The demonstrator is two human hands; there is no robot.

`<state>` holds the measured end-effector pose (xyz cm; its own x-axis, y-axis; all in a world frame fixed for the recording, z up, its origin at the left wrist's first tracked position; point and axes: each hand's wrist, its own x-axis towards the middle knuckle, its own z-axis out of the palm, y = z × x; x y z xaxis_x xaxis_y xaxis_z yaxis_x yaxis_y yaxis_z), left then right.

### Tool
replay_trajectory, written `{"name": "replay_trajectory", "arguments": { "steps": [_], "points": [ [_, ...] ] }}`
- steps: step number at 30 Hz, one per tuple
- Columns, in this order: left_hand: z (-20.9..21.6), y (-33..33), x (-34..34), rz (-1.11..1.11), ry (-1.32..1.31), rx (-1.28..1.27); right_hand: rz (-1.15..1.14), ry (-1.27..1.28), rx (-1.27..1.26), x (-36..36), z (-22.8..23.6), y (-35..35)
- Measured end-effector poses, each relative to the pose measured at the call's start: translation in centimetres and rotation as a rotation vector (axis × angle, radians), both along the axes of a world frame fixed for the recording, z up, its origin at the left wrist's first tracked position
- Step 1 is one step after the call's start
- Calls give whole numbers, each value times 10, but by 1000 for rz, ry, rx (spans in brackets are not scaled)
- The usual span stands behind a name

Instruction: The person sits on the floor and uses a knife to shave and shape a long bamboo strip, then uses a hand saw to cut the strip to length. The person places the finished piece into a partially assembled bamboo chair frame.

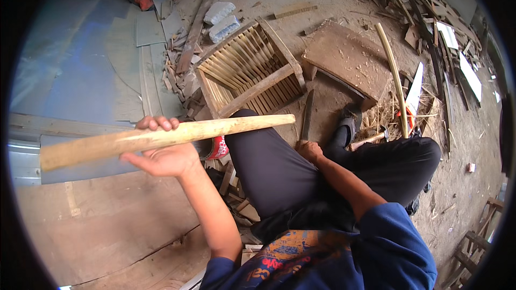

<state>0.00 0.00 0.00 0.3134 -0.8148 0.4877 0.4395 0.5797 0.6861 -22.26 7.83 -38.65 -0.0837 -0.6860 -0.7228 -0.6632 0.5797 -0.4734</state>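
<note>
My left hand point(161, 153) grips a long pale wooden stick point(226, 127), held level across my lap, its thick end out to the left. My right hand point(310, 150) rests by my knee, closed around the handle of a long dark knife point(307, 114) whose blade points away from me toward the slatted wooden frame point(250, 70). I sit with dark trousers and a blue sleeve in view.
A flat brown board point(346, 56) lies beyond my knee with shavings around it. A curved bamboo strip point(395, 75), a small hammer point(371, 138) and a saw point(414, 96) lie at right. Scrap wood is piled at the top right. A wooden slab point(107, 225) spans the lower left.
</note>
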Motion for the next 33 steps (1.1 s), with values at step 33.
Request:
{"name": "replay_trajectory", "arguments": {
  "steps": [33],
  "points": [
    [-80,-69,-197,-12,-409,34,-757,-508,-540,-123,259,122]
  ]
}}
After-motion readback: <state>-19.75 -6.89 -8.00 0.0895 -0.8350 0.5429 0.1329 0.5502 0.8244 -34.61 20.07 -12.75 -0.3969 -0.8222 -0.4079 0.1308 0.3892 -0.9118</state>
